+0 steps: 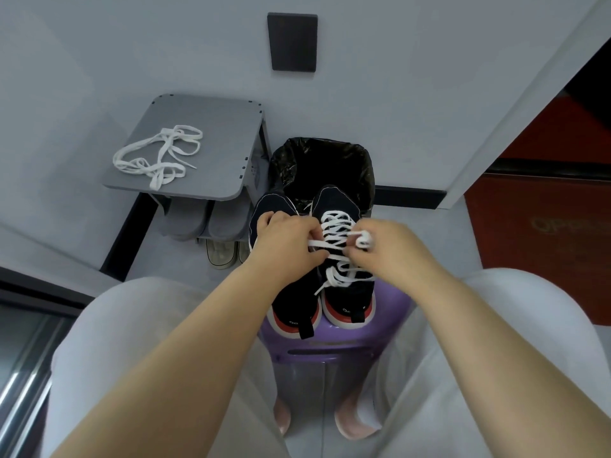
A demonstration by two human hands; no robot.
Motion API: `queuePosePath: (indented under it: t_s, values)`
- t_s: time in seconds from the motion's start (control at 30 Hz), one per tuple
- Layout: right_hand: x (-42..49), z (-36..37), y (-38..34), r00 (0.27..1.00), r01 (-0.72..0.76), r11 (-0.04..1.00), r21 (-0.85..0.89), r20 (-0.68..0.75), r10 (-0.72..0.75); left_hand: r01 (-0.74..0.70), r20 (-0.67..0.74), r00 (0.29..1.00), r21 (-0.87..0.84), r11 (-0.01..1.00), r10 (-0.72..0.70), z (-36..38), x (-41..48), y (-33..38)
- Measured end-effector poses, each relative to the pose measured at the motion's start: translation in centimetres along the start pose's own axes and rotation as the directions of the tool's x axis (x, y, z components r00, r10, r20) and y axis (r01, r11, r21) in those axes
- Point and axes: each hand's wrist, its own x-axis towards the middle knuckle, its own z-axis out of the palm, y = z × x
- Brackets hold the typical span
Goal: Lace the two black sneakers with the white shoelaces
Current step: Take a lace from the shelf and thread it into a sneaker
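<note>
Left hand (291, 241), right hand (388, 247) pinch shoelace (334, 226); sneakers (340, 200) crowd stool (330, 346).

A home entryway corner is being shown. A low grey plastic shoe rack (215, 120) is being stood against the pale grey wall (99, 61). Grey slippers (185, 219) and a pair of pale worn sandals (221, 254) are being kept beneath it. Just beside the rack, a bin lined with a black plastic bag (284, 166) is being kept. Two black sneakers with red-and-white heels (350, 290) are being rested on a purple plastic stool (330, 343). At the right, a red surface with faint lettering (545, 226) is being glimpsed past a wall edge.
</note>
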Motion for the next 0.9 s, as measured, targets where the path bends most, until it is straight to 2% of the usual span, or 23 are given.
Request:
queuePosePath:
  t_s: [0.07,0.13,0.23,0.3,0.4,0.53,0.67,0.77,0.8,0.9]
  values:
    - [-0.2,0.7,-0.3,0.995,0.007,0.992,-0.129,0.095,0.005,-0.004,-0.008,1.000,0.013,1.000,0.004,0.0,0.0,0.0]
    - [-0.2,1.0,-0.4,0.994,0.010,0.980,-0.201,0.109,0.012,-0.006,-0.006,1.000,0.029,1.000,0.006,-0.1,0.0,0.0]
    - [-0.1,0.4,0.0,0.997,0.017,0.985,-0.173,0.081,-0.003,0.001,0.014,1.000,0.069,0.998,-0.002,-0.3,-0.1,0.1]
    - [0.1,-1.1,0.4,0.998,-0.058,0.998,0.037,0.033,0.057,0.015,0.020,1.000,0.081,0.997,-0.016,-0.4,-0.2,0.1]
    - [-0.2,-3.2,1.0,0.976,-0.180,0.865,0.468,-0.028,0.218,0.033,0.018,0.999,0.071,0.997,-0.035,-0.3,-0.3,0.3]
    - [-0.9,-1.9,0.2,0.963,-0.257,0.723,0.641,0.107,0.247,0.049,0.022,0.998,0.067,0.997,-0.051,-0.5,-0.4,0.5]
    - [-0.3,-0.4,-0.4,0.940,-0.271,0.514,0.814,0.110,0.322,-0.006,0.001,1.000,0.063,0.998,0.006,-0.9,-1.2,1.8]
    - [0.0,0.3,-0.7,0.930,-0.248,0.342,0.906,0.125,0.345,-0.083,-0.013,0.996,-0.030,0.996,0.083,-1.0,-3.0,3.2]
    - [0.1,0.8,-0.8,0.930,-0.238,0.364,0.900,0.103,0.352,-0.099,-0.022,0.995,-0.074,0.992,0.098,-0.9,-3.7,3.6]
    - [0.0,1.7,-0.2,0.925,-0.233,0.707,0.668,-0.071,0.372,-0.108,0.023,0.993,-0.129,0.986,0.112,0.2,-4.9,4.7]
